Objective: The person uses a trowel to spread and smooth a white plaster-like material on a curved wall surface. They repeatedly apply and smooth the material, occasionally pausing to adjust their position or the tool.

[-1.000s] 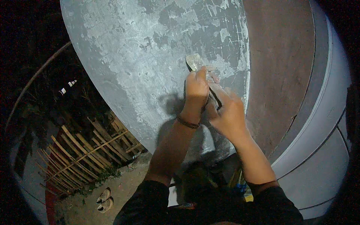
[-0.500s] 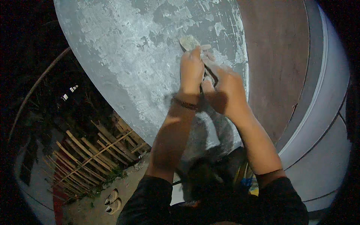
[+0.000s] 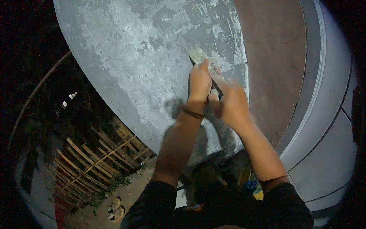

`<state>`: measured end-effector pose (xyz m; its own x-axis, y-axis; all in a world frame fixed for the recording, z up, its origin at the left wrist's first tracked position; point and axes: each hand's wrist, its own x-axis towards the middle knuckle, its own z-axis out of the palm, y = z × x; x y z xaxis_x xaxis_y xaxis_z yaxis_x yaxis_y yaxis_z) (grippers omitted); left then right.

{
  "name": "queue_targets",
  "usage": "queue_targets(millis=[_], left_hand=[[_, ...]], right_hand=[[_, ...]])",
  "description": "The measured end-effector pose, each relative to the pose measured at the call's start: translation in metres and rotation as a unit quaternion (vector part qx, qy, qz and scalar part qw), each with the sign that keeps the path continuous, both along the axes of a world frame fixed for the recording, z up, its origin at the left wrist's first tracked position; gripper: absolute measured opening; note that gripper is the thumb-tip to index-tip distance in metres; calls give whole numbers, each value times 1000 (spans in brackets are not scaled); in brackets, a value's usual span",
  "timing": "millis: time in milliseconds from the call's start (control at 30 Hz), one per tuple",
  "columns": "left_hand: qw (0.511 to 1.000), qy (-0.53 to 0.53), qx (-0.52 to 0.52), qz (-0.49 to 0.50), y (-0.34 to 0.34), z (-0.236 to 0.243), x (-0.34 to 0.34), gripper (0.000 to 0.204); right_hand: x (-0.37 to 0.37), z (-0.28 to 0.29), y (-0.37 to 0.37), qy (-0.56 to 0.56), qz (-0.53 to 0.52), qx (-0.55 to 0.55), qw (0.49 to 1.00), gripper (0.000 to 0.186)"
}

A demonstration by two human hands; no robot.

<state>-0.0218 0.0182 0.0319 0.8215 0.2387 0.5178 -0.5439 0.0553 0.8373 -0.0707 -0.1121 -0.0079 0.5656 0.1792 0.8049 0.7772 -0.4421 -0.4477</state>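
Your left hand (image 3: 200,84) is closed on the flat-bladed tool (image 3: 197,56), just behind its pale blade, which lies beyond your knuckles against the patchy grey wall (image 3: 126,57). Your right hand (image 3: 235,104) grips the handle, behind and to the right of your left. A dark bracelet (image 3: 193,113) circles your left wrist; a brown panel (image 3: 272,65) stands right of your right hand.

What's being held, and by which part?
A scraper-like tool: the left hand holds it just below its pale blade, the right hand lower, at the handle.
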Motion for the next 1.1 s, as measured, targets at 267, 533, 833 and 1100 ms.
queue_targets(millis=[267, 533, 833, 1100], left_hand=[[997, -51, 50, 36, 1, 13, -1, 43], [1000, 4, -24, 10, 5, 14, 9, 40], [999, -45, 21, 16, 1, 28, 6, 42], [998, -6, 55, 31, 2, 11, 6, 40]], right_hand=[[-1, 11, -3, -72, 7, 6, 997, 48], [2, 18, -1, -149, 19, 69, 986, 49], [1, 34, -1, -75, 1, 27, 997, 53], [8, 12, -3, -14, -2, 2, 1000, 49]])
